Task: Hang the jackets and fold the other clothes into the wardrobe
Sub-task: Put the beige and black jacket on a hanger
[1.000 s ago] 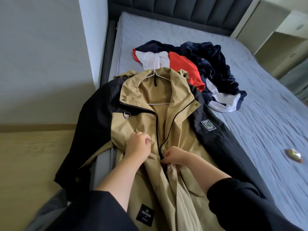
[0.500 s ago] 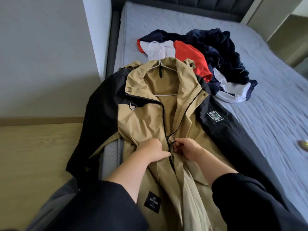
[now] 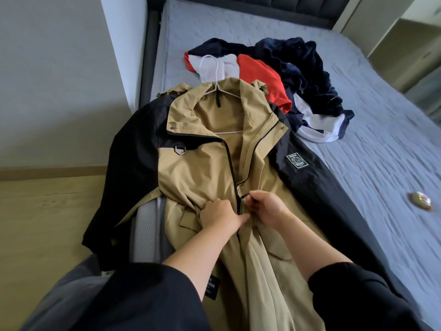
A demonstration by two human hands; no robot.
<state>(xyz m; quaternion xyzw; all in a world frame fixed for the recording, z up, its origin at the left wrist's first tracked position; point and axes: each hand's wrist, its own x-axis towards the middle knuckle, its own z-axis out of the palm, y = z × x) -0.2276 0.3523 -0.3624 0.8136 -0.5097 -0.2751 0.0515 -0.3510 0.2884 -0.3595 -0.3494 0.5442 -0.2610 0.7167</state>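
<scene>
**Zipping up the tan jacket (image 3: pixel 202 173)**

The right hand (image 3: pixel 267 209) pinches the zip (image 3: pixel 232 173) and has pulled it a bit higher. The left hand (image 3: pixel 219 216) grips the cloth beside it. The jacket lies on the bed (image 3: pixel 381 163), already on its hanger (image 3: pixel 217 75). It looks almost ready to hang.

A home bedroom: a bed (image 3: pixel 381 144) with a grey quilted mattress and dark padded headboard (image 3: pixel 298 5), clothes (image 3: pixel 298 65) heaped on it, pale cupboards (image 3: pixel 405 32) far right.

Matt tan-and-black woven cloth jacket (image 3: pixel 202 168), smooth white wire hanger (image 3: pixel 216 87), quilted grey mattress (image 3: pixel 381 151), pale wood floor (image 3: pixel 47 223)
</scene>
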